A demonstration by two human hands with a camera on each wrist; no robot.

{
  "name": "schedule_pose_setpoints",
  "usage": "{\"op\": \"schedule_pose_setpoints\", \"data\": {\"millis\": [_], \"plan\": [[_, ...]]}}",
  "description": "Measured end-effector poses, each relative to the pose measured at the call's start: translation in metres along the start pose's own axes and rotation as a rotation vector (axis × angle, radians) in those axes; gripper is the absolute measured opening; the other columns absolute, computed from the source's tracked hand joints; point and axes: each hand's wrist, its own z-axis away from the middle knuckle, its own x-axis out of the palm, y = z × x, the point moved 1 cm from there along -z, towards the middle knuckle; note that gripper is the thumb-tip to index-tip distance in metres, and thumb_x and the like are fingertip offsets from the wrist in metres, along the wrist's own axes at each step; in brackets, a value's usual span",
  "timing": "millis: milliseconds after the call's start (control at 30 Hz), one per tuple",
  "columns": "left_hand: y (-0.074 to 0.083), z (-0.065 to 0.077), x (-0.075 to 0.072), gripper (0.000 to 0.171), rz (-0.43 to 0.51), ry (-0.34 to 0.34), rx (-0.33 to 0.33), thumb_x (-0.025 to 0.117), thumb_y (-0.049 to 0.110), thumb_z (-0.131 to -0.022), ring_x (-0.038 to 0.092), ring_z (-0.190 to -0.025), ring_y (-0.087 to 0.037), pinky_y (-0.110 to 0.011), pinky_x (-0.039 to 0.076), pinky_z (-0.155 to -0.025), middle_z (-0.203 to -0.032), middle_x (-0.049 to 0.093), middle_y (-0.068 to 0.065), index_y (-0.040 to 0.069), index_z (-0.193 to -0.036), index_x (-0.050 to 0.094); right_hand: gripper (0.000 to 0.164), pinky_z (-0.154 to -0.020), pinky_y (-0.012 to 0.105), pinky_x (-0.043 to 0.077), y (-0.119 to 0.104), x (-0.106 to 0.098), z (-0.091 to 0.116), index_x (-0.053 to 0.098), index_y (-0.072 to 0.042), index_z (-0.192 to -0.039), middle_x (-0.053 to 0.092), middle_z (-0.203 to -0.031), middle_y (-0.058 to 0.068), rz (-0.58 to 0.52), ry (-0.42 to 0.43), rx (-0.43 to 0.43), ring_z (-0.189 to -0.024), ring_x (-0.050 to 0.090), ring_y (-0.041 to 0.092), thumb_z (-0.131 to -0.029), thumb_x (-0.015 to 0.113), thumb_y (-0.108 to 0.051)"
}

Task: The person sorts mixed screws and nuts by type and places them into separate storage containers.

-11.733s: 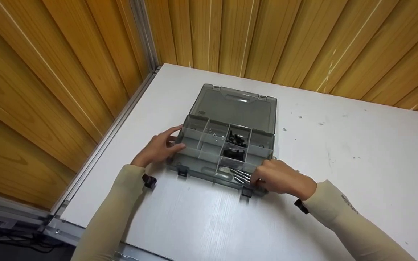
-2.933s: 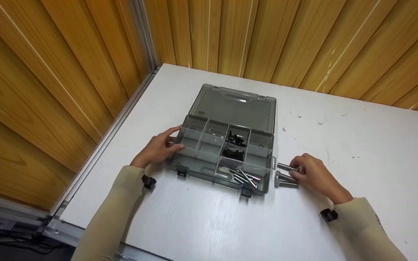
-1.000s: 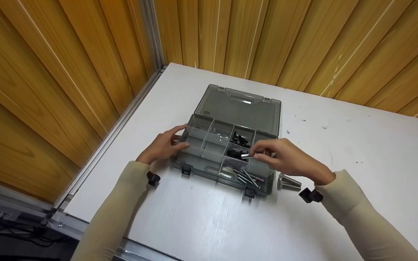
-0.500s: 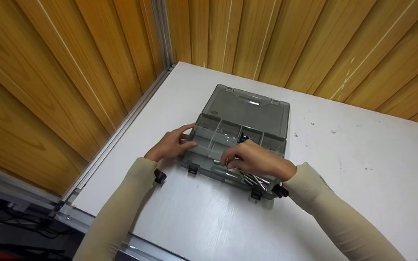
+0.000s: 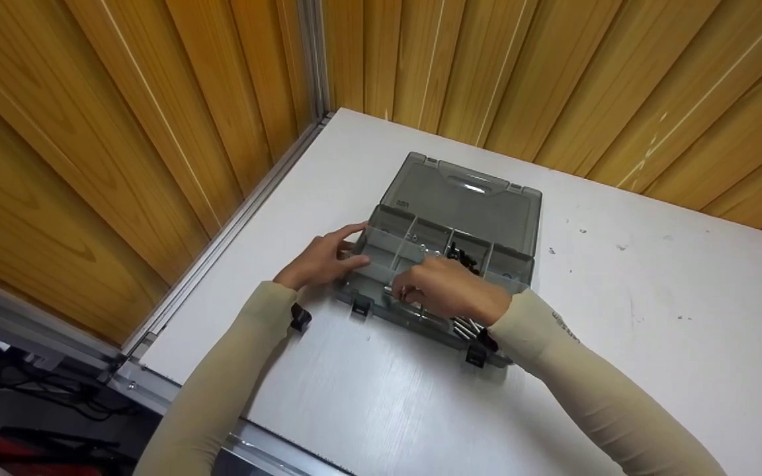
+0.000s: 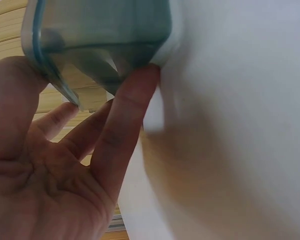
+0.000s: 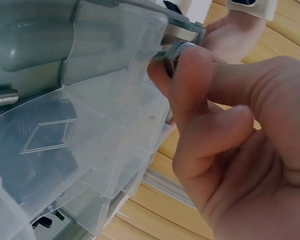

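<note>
A smoky grey plastic parts box lies on the white table with its lid laid back. My left hand holds its left end, thumb at the rim and fingers against the side wall; part of this end wall shows in the left wrist view. Over the long front compartment, my right hand pinches a metal bolt, mostly hidden by the fingers. Several metal bolts lie in the front right compartment, partly under my right wrist.
Black fasteners and small clear or shiny pieces sit in the back compartments. Two latches hang at the box front. Wooden panels stand behind the table. My right forearm covers the table beside the box's right end.
My right hand picked up a bolt right of the box, then carried it left over the box to the front left compartment. The left hand keeps its hold. The head view has shifted slightly.
</note>
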Motion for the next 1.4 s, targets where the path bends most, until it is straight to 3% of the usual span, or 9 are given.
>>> {"op": "schedule_pose_setpoints", "data": {"millis": [267,600,900,1200,1400], "plan": [[-0.001,-0.001,0.000,0.075,-0.004,-0.004,0.005,0.071,0.037,-0.099,0.059,-0.130,-0.033,-0.053,0.046,-0.106,-0.150,0.051,-0.021,0.024,-0.163,0.034,0.022,-0.054,0.035,0.048,0.002,0.009,-0.004,0.073,-0.012,-0.079,0.067,-0.069,0.001,0.066,-0.019,-0.058,-0.056,0.048,0.011,-0.084,0.070,0.008],[-0.002,0.000,-0.001,0.074,-0.006,0.002,0.030,0.071,0.035,-0.099,0.059,-0.130,-0.034,-0.053,0.046,-0.107,-0.153,0.048,-0.021,0.022,-0.162,0.035,0.017,-0.054,0.034,0.048,0.000,0.011,-0.002,0.073,-0.016,-0.081,0.056,-0.066,-0.009,0.087,-0.089,0.002,-0.055,0.046,0.010,-0.092,0.073,-0.003],[-0.002,-0.001,-0.001,0.073,-0.004,0.001,0.015,0.072,0.034,-0.099,0.058,-0.131,-0.033,-0.053,0.046,-0.106,-0.155,0.046,-0.020,0.023,-0.162,0.036,0.017,-0.058,0.034,0.051,0.000,0.012,-0.001,0.076,-0.015,-0.084,0.065,-0.071,-0.006,0.028,-0.099,0.042,-0.058,0.052,0.009,-0.091,0.071,0.000],[-0.001,-0.002,-0.001,0.073,0.011,-0.007,0.025,0.071,0.033,-0.099,0.060,-0.129,-0.033,-0.053,0.047,-0.106,-0.154,0.048,-0.019,0.022,-0.162,0.036,0.011,-0.060,0.033,0.053,0.002,0.012,0.002,0.077,-0.013,-0.088,0.070,-0.076,-0.003,-0.002,-0.080,0.030,-0.060,0.054,0.008,-0.095,0.072,-0.006],[-0.003,0.000,-0.001,0.072,0.029,-0.005,0.002,0.071,0.033,-0.099,0.060,-0.130,-0.033,-0.053,0.047,-0.105,-0.152,0.050,-0.018,0.026,-0.162,0.035,0.009,-0.060,0.032,0.052,0.006,0.010,0.014,0.077,-0.013,-0.091,0.073,-0.080,-0.001,-0.022,0.004,-0.013,-0.061,0.056,0.005,-0.096,0.073,-0.006]]}}
